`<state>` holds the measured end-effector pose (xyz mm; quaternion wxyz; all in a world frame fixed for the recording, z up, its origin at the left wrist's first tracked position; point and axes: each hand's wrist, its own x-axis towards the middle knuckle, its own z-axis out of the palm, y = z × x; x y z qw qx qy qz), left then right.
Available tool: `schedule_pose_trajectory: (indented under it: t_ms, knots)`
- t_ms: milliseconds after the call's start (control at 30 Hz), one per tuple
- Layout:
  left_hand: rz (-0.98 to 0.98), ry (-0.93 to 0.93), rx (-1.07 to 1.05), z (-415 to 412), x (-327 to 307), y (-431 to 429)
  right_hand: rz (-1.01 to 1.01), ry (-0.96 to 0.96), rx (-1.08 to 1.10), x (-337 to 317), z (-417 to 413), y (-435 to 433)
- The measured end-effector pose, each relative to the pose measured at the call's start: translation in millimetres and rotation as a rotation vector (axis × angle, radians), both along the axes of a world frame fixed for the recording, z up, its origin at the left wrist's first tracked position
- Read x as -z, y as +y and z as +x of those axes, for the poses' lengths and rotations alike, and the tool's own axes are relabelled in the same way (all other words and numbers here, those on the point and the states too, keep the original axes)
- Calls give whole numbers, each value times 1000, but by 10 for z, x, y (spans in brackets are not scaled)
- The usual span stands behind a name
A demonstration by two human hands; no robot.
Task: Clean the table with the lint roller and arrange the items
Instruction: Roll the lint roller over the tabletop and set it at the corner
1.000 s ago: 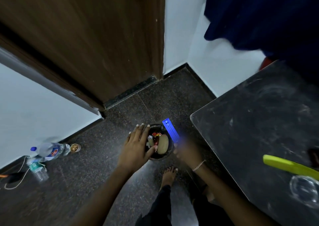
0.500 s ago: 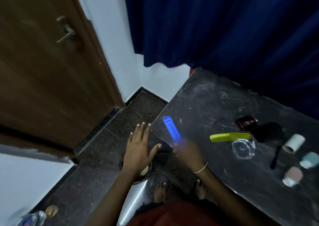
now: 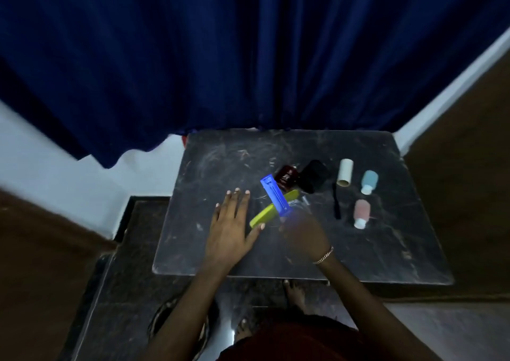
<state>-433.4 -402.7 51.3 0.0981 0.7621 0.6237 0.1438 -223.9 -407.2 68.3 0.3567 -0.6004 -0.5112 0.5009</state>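
At frame centre the blurred right hand grips a blue lint roller pointing up-left, while the left hand hovers open and flat, fingers spread, just left of it over the dark tabletop. Judging by this, rolling is about to begin, and the next move calls for lowering the roller onto the smudged bare surface toward the upper left. A yellow-green comb lies under the roller; right of centre lie a cardboard tube, a blue bottle and a pink bottle, contents indiscernible.
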Motion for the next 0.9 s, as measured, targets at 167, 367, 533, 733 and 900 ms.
schedule_pose_trajectory:
  t_ms: [167, 367, 533, 733, 900]
  knots:
    - [3, 14, 158, 779, -52, 431, 77, -90, 167, 17, 753, 120]
    - [53, -5, 329, 1689, -33, 832, 77, -73, 378, 77, 1554, 202]
    - [64, 38, 406, 2411, 33, 1119, 34, -65, 492, 137, 2186, 281]
    - [-41, 66, 386, 3109, 110, 1445, -7, -51, 573, 179, 2689, 358]
    - [-161, 255, 295, 3564, 171, 1793, -56, -82, 561, 272, 2935, 384]
